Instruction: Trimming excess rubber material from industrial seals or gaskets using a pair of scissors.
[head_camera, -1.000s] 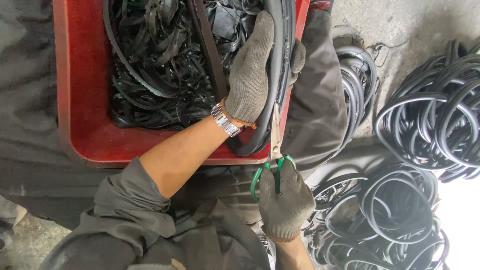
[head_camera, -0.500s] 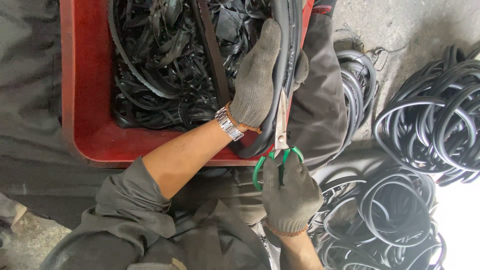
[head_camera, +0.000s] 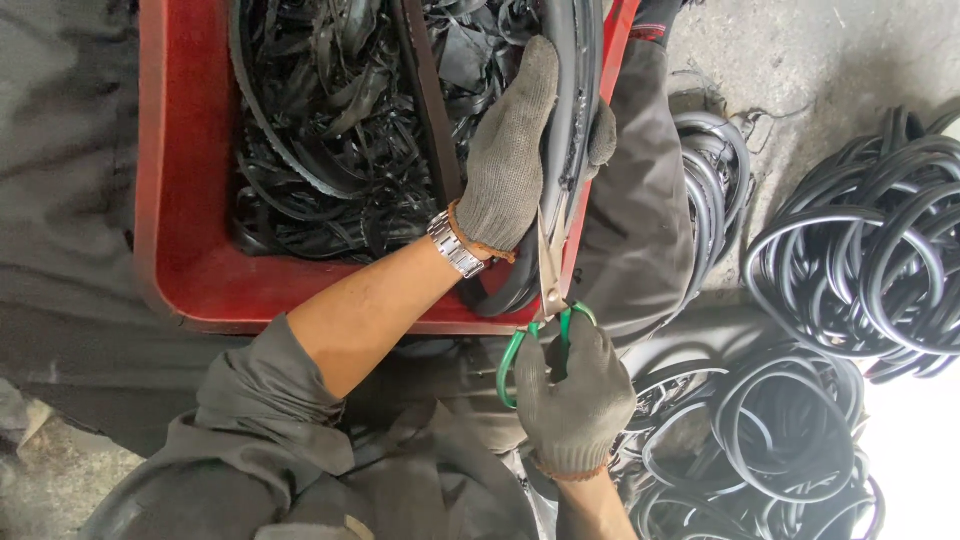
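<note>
The left hand (head_camera: 512, 150), in a grey knit glove, is wrapped around a black rubber ring (head_camera: 578, 120) at the right rim of the red crate (head_camera: 170, 200), fingers curled over it. A metal wristwatch (head_camera: 455, 246) sits just below the glove cuff. The right hand (head_camera: 572, 395), also gloved, is closed through the green handles of the scissors (head_camera: 548, 290), whose blades point up along the ring, touching it. Inside the crate lie tangled black rubber strips (head_camera: 340, 130). To the right of the crate, on the concrete floor (head_camera: 800, 50), lie 2 heaps of black rubber rings (head_camera: 870, 250).
</note>
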